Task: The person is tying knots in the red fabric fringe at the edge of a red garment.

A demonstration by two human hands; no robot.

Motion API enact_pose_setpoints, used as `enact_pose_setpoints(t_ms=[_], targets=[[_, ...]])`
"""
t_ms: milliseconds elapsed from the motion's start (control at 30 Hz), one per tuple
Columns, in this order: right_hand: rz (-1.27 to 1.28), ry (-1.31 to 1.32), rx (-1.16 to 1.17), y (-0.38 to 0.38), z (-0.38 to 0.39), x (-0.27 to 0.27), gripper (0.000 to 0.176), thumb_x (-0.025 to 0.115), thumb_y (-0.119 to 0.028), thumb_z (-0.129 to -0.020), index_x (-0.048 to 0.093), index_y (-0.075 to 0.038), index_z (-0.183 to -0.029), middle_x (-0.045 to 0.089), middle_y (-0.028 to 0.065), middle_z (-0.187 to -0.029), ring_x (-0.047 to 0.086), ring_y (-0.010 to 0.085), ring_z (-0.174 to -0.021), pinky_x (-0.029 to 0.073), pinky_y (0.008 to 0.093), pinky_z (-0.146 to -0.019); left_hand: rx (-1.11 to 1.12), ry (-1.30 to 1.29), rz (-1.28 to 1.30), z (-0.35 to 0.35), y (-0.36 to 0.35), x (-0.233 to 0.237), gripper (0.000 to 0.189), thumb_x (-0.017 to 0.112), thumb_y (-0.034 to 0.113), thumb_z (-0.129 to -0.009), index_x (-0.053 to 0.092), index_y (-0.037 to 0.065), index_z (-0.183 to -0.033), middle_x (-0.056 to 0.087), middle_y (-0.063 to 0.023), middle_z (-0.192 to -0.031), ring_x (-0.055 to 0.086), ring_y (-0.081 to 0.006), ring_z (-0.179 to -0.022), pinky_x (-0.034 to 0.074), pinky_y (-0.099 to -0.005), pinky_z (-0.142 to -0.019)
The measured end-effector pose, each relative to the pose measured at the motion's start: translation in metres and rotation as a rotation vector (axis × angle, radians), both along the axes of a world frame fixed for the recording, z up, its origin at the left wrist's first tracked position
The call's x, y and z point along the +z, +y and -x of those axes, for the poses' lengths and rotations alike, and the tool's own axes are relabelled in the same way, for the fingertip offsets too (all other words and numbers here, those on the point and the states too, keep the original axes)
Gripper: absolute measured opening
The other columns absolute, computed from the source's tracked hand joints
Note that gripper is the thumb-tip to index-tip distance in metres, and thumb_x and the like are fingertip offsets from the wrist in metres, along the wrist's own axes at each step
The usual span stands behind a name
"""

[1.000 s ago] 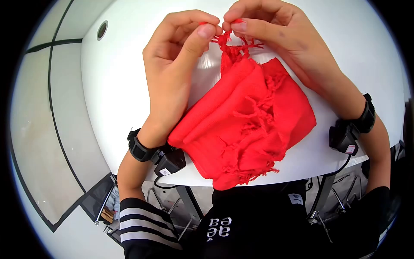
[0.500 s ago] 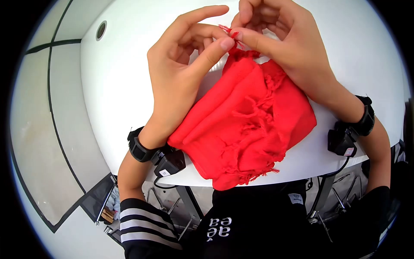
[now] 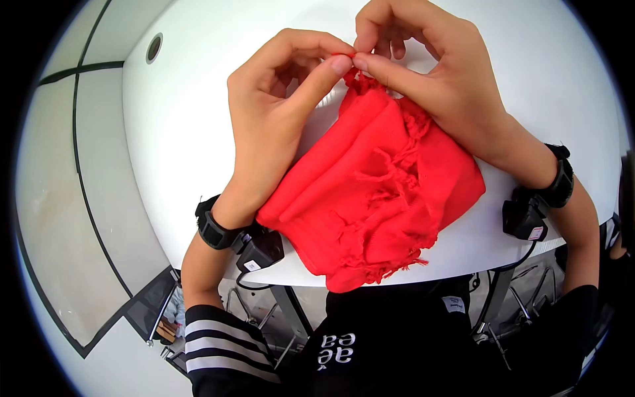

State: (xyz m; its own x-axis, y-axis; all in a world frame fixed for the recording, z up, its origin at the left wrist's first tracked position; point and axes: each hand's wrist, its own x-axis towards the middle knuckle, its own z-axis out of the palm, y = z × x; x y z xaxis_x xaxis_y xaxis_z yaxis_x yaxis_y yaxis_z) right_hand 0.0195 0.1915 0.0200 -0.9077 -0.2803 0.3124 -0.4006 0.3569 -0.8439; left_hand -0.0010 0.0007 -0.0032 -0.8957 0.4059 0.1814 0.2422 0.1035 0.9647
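Observation:
A red fringed scarf point(image 3: 370, 172) lies bunched on the white table, its lower end reaching the table's near edge. Twisted tassels run down its middle and along its bottom. At the scarf's far tip, my left hand point(image 3: 284, 89) pinches the fringe between thumb and forefinger. My right hand point(image 3: 436, 73) pinches the same fringe right beside it, the two thumb tips nearly touching. Little of the strands between the fingertips shows. Both wrists rest close to the scarf's sides.
The white table point(image 3: 185, 132) has a round cable hole point(image 3: 154, 48) at far left. Black devices on straps sit at both wrists, the left device point(image 3: 260, 251) and right device point(image 3: 524, 215) with cables near the table edge. A pale panelled partition point(image 3: 49, 198) stands left.
The left fingers have closed from a looser spread into a pinch. Both hands' fingertips have drawn together over the fringe, hiding strands that stuck up before. The scarf's body stays put.

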Motion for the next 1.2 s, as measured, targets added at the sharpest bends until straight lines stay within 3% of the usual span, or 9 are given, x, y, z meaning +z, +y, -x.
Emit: enact_pose_setpoints(t_ms=[300,533,600,833,1033,1100,1200], targets=[[0.153,-0.079,0.112,0.000,-0.002,-0.002,0.011,0.063,-0.006,-0.088,0.061,-0.002,-0.098,0.066,0.0078,-0.083,0.063,0.0139,-0.076,0.048,0.0238,-0.068,0.039,-0.054,0.029,-0.002,0.000,0.004,0.010,0.066,0.005,-0.089,0.065,-0.001,-0.097,0.068,-0.0058,-0.089,0.062,-0.0098,-0.080,0.048,-0.0219,-0.075],[0.136,-0.153,0.074,0.000,-0.001,-0.005,0.009,0.059,-0.007,-0.091,0.059,-0.001,-0.098,0.065,0.0072,-0.084,0.060,0.0125,-0.075,0.047,0.0237,-0.069,0.052,-0.071,0.061,-0.003,0.001,0.006,0.011,0.066,0.006,-0.089,0.065,-0.001,-0.097,0.068,-0.0060,-0.090,0.063,-0.0105,-0.081,0.049,-0.0225,-0.077],[0.278,-0.203,0.096,0.001,-0.002,-0.007,0.008,0.057,-0.006,-0.092,0.057,0.000,-0.097,0.063,0.0066,-0.083,0.058,0.0121,-0.075,0.046,0.0235,-0.071,0.037,-0.054,0.027,-0.002,0.002,0.005,0.011,0.066,0.006,-0.089,0.064,-0.001,-0.097,0.068,-0.0061,-0.090,0.063,-0.0103,-0.080,0.049,-0.0223,-0.077],[0.377,-0.258,0.098,0.000,0.001,-0.013,0.006,0.054,-0.005,-0.093,0.055,-0.001,-0.097,0.060,0.0054,-0.084,0.056,0.0113,-0.076,0.046,0.0238,-0.072,0.029,-0.067,0.036,-0.003,0.003,0.006,0.011,0.066,0.005,-0.089,0.064,-0.002,-0.097,0.068,-0.0056,-0.089,0.063,-0.0096,-0.079,0.049,-0.0215,-0.076],[0.288,-0.204,0.081,0.000,0.000,-0.009,0.011,0.061,-0.003,-0.088,0.054,-0.002,-0.096,0.058,0.0054,-0.082,0.055,0.0114,-0.072,0.046,0.0228,-0.067,0.040,-0.055,0.014,-0.004,0.002,0.003,0.012,0.065,0.007,-0.090,0.064,-0.002,-0.098,0.067,-0.0048,-0.088,0.062,-0.0093,-0.080,0.049,-0.0221,-0.076],[0.189,-0.007,0.166,0.001,0.009,-0.027,0.016,0.066,-0.002,-0.084,0.056,-0.003,-0.096,0.060,0.0062,-0.083,0.056,0.0127,-0.071,0.047,0.0226,-0.064,0.053,-0.084,0.006,-0.005,0.003,0.006,0.011,0.065,0.007,-0.090,0.064,-0.002,-0.097,0.067,-0.0046,-0.088,0.062,-0.0093,-0.081,0.049,-0.0222,-0.076],[0.084,0.107,0.103,0.003,0.008,-0.028,0.014,0.068,-0.002,-0.082,0.059,-0.003,-0.094,0.062,0.0073,-0.084,0.059,0.0145,-0.070,0.048,0.0236,-0.063,0.063,-0.090,0.020,-0.005,0.002,0.004,0.012,0.065,0.007,-0.090,0.065,-0.002,-0.097,0.067,-0.0047,-0.088,0.061,-0.0091,-0.080,0.049,-0.0220,-0.076]])
